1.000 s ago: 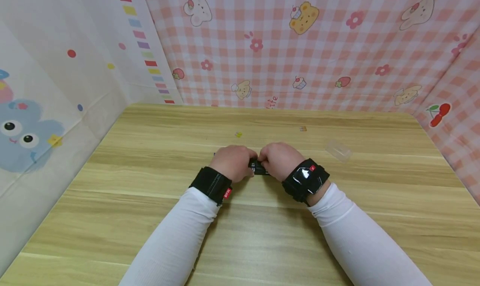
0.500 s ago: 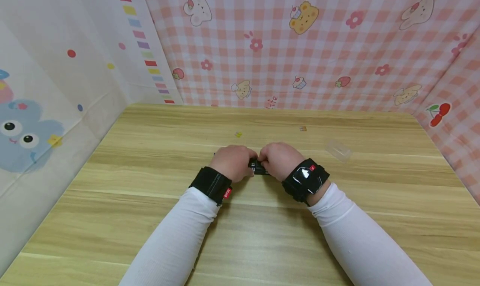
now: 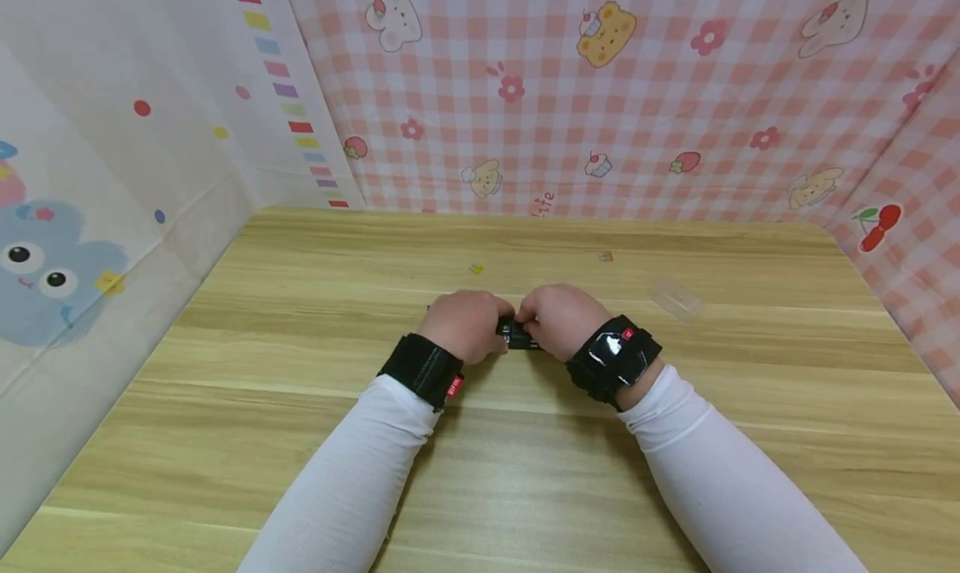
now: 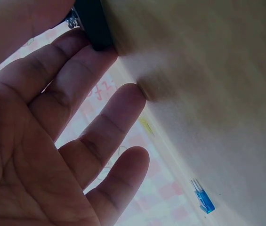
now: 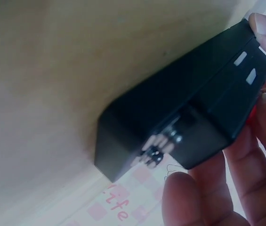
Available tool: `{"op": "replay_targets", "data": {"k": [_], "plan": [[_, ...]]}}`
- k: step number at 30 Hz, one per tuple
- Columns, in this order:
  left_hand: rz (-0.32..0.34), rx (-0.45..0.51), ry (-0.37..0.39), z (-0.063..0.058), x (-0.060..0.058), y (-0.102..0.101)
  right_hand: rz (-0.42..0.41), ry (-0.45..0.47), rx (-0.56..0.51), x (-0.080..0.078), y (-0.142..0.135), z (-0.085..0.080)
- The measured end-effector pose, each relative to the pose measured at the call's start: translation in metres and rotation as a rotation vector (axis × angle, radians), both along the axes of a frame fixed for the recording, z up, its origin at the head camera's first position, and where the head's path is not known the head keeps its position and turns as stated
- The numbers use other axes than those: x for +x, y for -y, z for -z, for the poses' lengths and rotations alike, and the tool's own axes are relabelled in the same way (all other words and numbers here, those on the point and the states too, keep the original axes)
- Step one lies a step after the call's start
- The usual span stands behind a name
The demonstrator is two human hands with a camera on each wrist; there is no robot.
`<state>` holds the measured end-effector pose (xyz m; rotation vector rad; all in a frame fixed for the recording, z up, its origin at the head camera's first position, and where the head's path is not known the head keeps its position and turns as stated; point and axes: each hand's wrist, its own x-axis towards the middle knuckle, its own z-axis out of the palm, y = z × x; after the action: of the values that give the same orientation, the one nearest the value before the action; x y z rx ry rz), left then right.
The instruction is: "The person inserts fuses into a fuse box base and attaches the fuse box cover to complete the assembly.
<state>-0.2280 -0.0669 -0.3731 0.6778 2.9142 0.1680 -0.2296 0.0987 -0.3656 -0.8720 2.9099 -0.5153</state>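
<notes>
Between my two hands, low over the wooden table, is a small black plastic case (image 3: 517,336) with metal spring contacts. My left hand (image 3: 465,326) holds its left end; in the left wrist view the thumb and two fingers grip the black case (image 4: 95,26), while the other two fingers extend freely. The right hand (image 3: 564,319) pinches the case at its other end. Seen from the right wrist, the black case (image 5: 189,108) is tilted, with its spring contacts (image 5: 158,146) facing the camera. A bit of red (image 5: 252,114) shows between the right fingers, mostly hidden.
A small blue translucent piece (image 4: 204,199) with thin metal prongs lies beyond the left hand. Farther back are a small yellow piece (image 3: 477,268) and a small orange-brown piece (image 3: 606,257). To the right lies a clear plastic box (image 3: 677,299). Fabric walls enclose the table (image 3: 517,490).
The right wrist has shifted very slightly to the right. Both hands keep their hold on the case, which stays almost where it was.
</notes>
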Motion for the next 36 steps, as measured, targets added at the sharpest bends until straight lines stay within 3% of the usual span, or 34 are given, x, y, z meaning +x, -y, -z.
{"op": "replay_targets", "data": {"k": [5, 14, 27, 36], "plan": [[0.006, 0.009, -0.007, 0.000, 0.001, 0.000, -0.009, -0.009, 0.011, 0.000, -0.004, 0.000], [0.007, -0.029, -0.019, -0.002, 0.001, 0.000, 0.049, -0.025, 0.030, -0.003, -0.017, -0.006], [-0.025, -0.024, 0.009, -0.001, 0.003, -0.001, 0.206, -0.031, 0.002, -0.014, -0.051, -0.017], [-0.025, -0.021, 0.012, -0.001, 0.003, 0.000, 0.199, -0.006, 0.056, -0.015, -0.058, -0.017]]}}
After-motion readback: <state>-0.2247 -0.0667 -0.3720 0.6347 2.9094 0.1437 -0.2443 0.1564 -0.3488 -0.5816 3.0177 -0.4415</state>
